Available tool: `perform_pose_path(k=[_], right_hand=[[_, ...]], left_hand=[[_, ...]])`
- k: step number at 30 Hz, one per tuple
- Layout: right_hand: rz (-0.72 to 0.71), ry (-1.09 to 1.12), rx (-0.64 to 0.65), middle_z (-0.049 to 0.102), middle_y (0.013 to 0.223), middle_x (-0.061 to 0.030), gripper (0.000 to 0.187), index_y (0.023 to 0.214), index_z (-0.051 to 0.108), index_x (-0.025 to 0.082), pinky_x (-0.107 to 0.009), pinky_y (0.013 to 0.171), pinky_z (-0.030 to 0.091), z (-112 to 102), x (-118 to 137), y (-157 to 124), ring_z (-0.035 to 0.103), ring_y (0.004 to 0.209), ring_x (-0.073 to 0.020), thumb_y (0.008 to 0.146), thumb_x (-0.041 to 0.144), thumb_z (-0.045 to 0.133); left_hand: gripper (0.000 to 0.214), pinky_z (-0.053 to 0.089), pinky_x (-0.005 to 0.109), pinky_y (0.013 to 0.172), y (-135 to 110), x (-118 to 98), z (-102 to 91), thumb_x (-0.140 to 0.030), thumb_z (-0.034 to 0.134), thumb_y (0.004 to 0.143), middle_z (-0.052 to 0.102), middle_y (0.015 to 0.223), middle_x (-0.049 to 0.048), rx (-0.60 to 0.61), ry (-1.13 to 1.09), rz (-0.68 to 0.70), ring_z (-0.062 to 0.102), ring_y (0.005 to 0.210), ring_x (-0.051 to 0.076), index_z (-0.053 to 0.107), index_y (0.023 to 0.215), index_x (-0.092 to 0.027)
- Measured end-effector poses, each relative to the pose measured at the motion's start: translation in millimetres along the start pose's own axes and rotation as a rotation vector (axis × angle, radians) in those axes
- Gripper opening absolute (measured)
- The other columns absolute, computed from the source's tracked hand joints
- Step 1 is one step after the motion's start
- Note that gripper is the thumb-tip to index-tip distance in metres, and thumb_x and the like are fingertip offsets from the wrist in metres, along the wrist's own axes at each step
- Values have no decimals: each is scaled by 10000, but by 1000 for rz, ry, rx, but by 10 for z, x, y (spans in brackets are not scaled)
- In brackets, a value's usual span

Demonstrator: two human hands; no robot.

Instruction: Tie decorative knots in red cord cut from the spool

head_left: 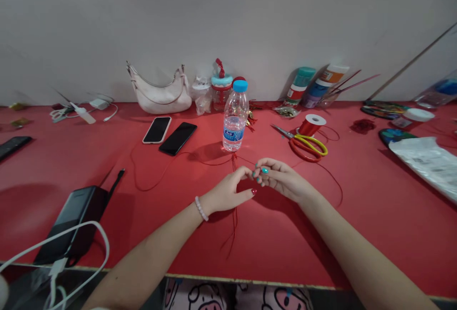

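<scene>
A thin red cord [234,224] with a small knot at its top runs under my left hand [230,190], and its loose ends hang toward the table's front edge. The fingers of that hand curl over the cord, while its thumb sticks out to the right. My right hand [280,179] is pinched at the fingertips, which meet the left fingertips on the cord; the exact grip is partly hidden. Long cord strands spread left and right. Just behind the hands stands a water bottle [233,131] with a blue cap.
Scissors [307,147] and a red ribbon spool [311,125] lie at right. Two phones [157,130], a white handbag [162,93] and a lidded jar [221,92] are at the back. Paint bottles [299,86] lean on the wall. A black power bank [76,222] sits left.
</scene>
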State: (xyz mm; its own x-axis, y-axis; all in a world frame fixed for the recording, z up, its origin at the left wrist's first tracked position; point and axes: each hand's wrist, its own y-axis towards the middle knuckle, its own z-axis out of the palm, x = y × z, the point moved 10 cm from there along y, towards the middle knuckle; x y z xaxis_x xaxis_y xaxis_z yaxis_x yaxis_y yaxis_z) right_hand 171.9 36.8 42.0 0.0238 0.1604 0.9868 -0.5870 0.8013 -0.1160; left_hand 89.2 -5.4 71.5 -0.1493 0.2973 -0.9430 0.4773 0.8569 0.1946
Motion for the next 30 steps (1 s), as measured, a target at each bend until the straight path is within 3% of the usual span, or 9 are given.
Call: perform_pose_path(k=[3,6,10,13,16,21,26,28,30], right_hand=[[23,71,-8,670,1006,-88,335,995,555,210,-309,667,528,-27,-21,-19,645,751,-152,738,418,606],[17,72,-26,672,1013,-95,353,1007,578,202,-336,719,537,-83,-50,-8,654,789,-166,727,415,613],[-17,2,-168,676,946,-78,305,971,590,203,-361,762,538,-357,-106,46,654,787,-168,741,403,603],[-25,47,-269,669,905,-60,240,924,586,211,-348,736,537,-577,-149,73,640,735,-151,737,360,600],[0,171,-327,653,808,-24,194,856,590,212,-293,653,524,-702,-198,81,597,627,-113,687,295,640],[30,295,-405,625,701,15,236,776,624,205,-203,539,450,-758,-229,63,529,549,-69,569,244,732],[32,270,-457,620,680,15,240,749,639,198,-210,522,425,-755,-229,47,514,545,-75,537,248,739],[28,230,-475,621,676,15,246,757,635,195,-210,518,415,-757,-222,38,511,540,-76,538,256,729],[22,185,-483,620,673,14,249,768,626,192,-210,518,406,-752,-207,34,507,536,-75,546,267,712]], left_hand=[[194,412,365,935,21,92,-36,-216,563,796,563,1036,71,-38,-235,-35,561,1039,178,425,931,-196],[236,450,324,810,33,194,-35,-252,600,779,564,851,10,-44,-452,-111,613,833,145,396,885,-201],[274,433,264,647,22,178,-149,-327,618,781,487,623,-76,-89,-634,-151,537,569,86,403,900,-206],[277,453,298,714,8,60,-336,-369,619,781,437,548,-110,-100,-675,-109,437,464,52,432,905,-206],[271,451,332,809,-46,-65,-600,-387,620,782,422,507,-123,-151,-560,-69,368,428,42,474,908,-198],[246,458,317,786,-358,-252,-966,-386,555,822,378,475,-128,-285,-331,-91,318,417,51,505,969,-195],[285,391,221,525,-914,-47,-1205,-383,467,831,419,513,-91,-290,132,-435,404,457,93,514,1041,-196],[298,404,239,540,-1150,99,-1392,-411,454,819,514,566,-56,-283,421,-567,500,517,127,550,1011,-205],[305,454,283,686,-1365,189,-1649,-429,442,805,653,782,20,-350,665,-648,619,741,188,582,953,-203]])
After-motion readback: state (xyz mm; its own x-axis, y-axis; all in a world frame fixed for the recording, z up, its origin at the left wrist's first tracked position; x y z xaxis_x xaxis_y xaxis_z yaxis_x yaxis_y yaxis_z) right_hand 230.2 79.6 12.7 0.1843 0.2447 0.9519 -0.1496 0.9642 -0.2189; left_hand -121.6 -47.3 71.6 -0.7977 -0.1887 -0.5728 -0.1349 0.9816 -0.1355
